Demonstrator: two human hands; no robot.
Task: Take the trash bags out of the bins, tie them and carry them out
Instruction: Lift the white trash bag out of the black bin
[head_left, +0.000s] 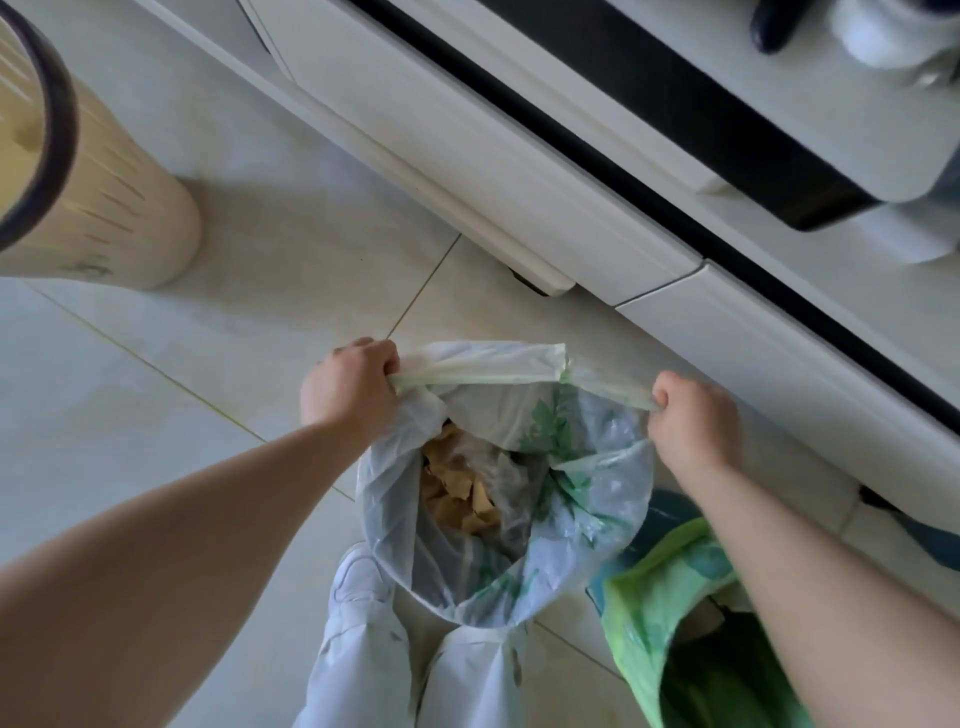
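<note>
Both hands are clenched on 1 bag: the left hand (349, 387), at the centre of the frame, and the right hand (693, 423), to its right, each grip an end of the pale green rim band (488, 371) of the translucent trash bag (587, 499), and the band runs taut between the 2 fists. The bag hangs open below them in the lower centre, white with green leaf prints, and a heap of brown scraps (457, 499) lies inside it together with crumpled clear plastic. Whether its bottom touches the floor cannot be told. Under the bag, at the bottom edge, stand 2 legs (363, 665) in white trousers, with 1 white shoe (358, 571) showing beside the bag's left side. A 2nd bag, the green bag (654, 613), sits at the lower right under the right forearm, its mouth open, with a teal shape (670, 506) just behind it. The pale tiled floor (208, 364) fills the left half. At the upper left stands 1 beige bin (104, 208) with a dark rim, well apart from the bags. White cabinets (519, 182) run diagonally from the top centre to the right edge.
</note>
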